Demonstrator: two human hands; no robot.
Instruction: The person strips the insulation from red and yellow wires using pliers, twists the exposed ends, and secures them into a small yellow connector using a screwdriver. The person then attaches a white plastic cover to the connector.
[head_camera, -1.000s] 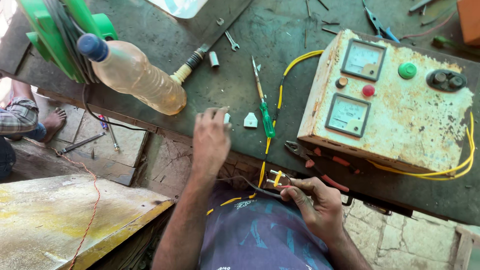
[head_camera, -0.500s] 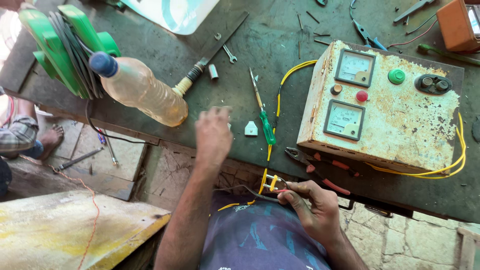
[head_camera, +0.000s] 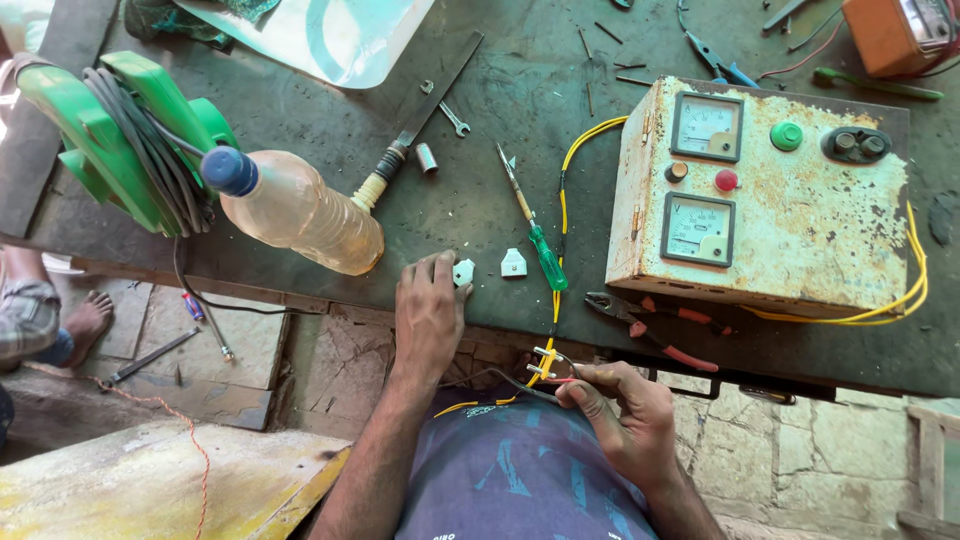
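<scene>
Since the earlier frame the left hand (head_camera: 428, 318) has dropped back toward the near edge of the bench and settled on one of the small white plug pieces, while the view itself has slid so the meter box sits further right. Now that hand lies palm down at centre frame, fingers curled, with thumb and fingertips pinching the small white plug piece (head_camera: 463, 272) right at the edge of the dark workbench (head_camera: 300, 110). A second white plug piece (head_camera: 513, 263) lies just beside it to the right, apart from the hand. The right hand (head_camera: 620, 415), lower centre, is closed around a bundle of thin wires (head_camera: 520, 385), holding up a yellow plug core with brass pins (head_camera: 545, 362) between thumb and forefinger, below the bench edge and over the person's lap. A yellow cable (head_camera: 562, 200) runs up from there to a rusted cream control box (head_camera: 770, 200) with two meters, a green button and a red one, at right of frame. A green-handled screwdriver (head_camera: 535, 230) lies beside the cable, and red-handled pliers (head_camera: 650, 320) rest near the box's lower left corner. To the left, a plastic bottle of pale liquid with a blue cap (head_camera: 295, 210) lies on its side against a green tool wrapped in grey cord (head_camera: 130, 140). At far left, below the bench, another person's bare foot (head_camera: 85, 320) shows.
</scene>
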